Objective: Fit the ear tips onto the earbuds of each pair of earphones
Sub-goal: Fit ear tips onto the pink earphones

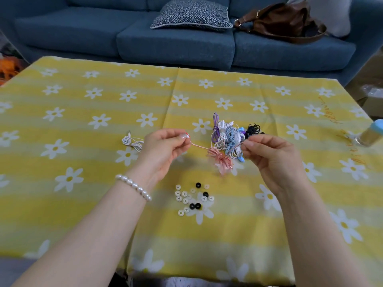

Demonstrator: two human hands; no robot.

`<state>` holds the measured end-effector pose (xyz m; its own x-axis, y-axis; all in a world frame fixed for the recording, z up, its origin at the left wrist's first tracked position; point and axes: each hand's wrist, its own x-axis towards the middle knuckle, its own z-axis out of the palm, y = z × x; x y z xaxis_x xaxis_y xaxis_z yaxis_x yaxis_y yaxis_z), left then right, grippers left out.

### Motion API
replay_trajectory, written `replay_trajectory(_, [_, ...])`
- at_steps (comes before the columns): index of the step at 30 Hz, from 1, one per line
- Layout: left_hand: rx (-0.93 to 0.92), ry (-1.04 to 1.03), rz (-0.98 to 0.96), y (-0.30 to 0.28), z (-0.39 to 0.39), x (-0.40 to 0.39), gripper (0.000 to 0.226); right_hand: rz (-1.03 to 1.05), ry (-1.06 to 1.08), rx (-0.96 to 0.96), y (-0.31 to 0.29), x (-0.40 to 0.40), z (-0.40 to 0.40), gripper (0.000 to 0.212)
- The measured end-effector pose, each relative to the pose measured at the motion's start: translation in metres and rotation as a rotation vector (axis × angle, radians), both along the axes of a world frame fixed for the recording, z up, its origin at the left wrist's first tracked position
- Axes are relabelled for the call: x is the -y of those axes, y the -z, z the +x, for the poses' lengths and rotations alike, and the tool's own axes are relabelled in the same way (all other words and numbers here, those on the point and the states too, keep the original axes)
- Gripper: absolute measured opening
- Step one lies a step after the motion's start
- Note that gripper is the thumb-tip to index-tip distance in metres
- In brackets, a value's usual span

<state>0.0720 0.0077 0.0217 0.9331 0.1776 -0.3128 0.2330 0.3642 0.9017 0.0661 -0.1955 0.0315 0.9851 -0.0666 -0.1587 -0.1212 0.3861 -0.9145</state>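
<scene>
A coiled pink pair of earphones (221, 159) hangs above the table between my hands. My left hand (163, 151) pinches one pink earbud at its fingertips. My right hand (269, 156) pinches the other end of the pink cord; what its fingertips hold is too small to tell. Behind them lies a tangled pile of earphones (230, 135) in white, blue, purple and black. Several loose white and black ear tips (192, 198) lie scattered on the cloth below my hands. A separate white pair of earphones (132, 141) lies left of my left hand.
The table wears a yellow daisy-print cloth (103, 183). A clear bottle with a blue cap (371, 134) stands at the right edge. Beyond the table is a blue sofa (145, 38) with a patterned cushion (191, 14) and a brown bag (284, 21).
</scene>
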Motion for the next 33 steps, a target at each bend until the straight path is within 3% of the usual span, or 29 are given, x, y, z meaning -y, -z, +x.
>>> replay_trajectory(9, [-0.081,0.338,0.198,0.008,-0.007,0.008,0.021,0.055,-0.024,0.072,-0.011,0.01,-0.002,0.022])
replay_trajectory(10, [-0.092,0.37,0.299,0.01,-0.007,0.006,0.028,0.052,-0.035,0.073,-0.012,0.01,-0.002,0.022])
replay_trajectory(12, [-0.099,0.431,0.687,0.016,-0.006,-0.003,0.036,0.039,-0.037,0.068,-0.013,0.012,-0.003,0.013])
replay_trajectory(14, [-0.094,0.497,1.061,0.021,-0.007,-0.011,0.03,-0.007,-0.016,0.053,-0.012,0.013,-0.004,0.018])
replay_trajectory(15, [-0.111,0.538,1.145,0.022,-0.009,-0.013,0.024,-0.033,0.004,0.05,-0.012,0.014,-0.004,0.018])
replay_trajectory(20, [-0.213,0.724,1.3,0.027,-0.016,-0.008,0.02,-0.122,0.121,0.035,-0.009,0.015,-0.003,0.018])
replay_trajectory(26, [-0.218,0.712,1.38,0.033,-0.016,-0.003,0.01,-0.277,0.151,0.001,-0.007,0.016,-0.003,0.016])
replay_trajectory(33, [-0.176,0.681,1.418,0.033,-0.015,-0.006,0.024,-0.53,0.103,-0.014,0.0,0.008,-0.002,0.011])
